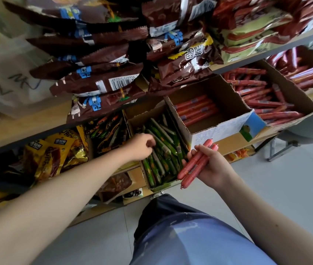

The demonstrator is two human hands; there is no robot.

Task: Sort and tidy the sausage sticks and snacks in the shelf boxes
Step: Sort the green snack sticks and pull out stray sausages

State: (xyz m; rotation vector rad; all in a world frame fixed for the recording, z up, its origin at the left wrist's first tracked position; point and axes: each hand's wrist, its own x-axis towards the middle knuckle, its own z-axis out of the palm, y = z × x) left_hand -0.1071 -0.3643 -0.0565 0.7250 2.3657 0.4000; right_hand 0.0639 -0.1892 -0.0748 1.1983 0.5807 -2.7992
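Observation:
My right hand [212,167] holds a small bunch of red sausage sticks [196,165] just in front of the shelf. My left hand [140,147] reaches into a cardboard box [144,172] full of green-wrapped sticks [161,150], fingers curled down among them; I cannot tell whether they grip one. To the right stands a white-fronted box [218,129] with a few red sausage sticks [195,109] at its back.
Further right, a larger carton [295,94] is piled with red sticks. Brown snack bags [98,73] overhang from the shelf above. Yellow packets [56,155] and dark-wrapped sticks [109,129] lie left of the green box. Grey floor lies below.

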